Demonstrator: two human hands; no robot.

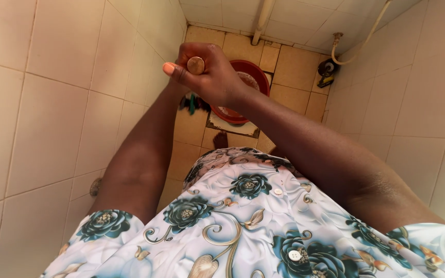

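Head view, looking straight down in a narrow tiled washroom. Right hand (209,72) is closed in a fist around the top of a wooden stick (195,65); only the stick's round, pale brown end shows above the fingers, held out in front at chest height. Left hand is hidden behind the right one, so its grip cannot be told; the left arm (140,154) reaches forward along the left wall (42,103).

Below the fist, on the tan floor tiles, sits a red basin (256,72), with dark cloth (194,103) just beside it on the left. A bare foot (221,138) stands near the basin.

Working the stick well likely means keeping it upright and over the basin's middle, with a firm wrap of the fingers.

Room is tight: walls close on both sides, a white pipe (262,20) and a hose (359,44) at the far end.
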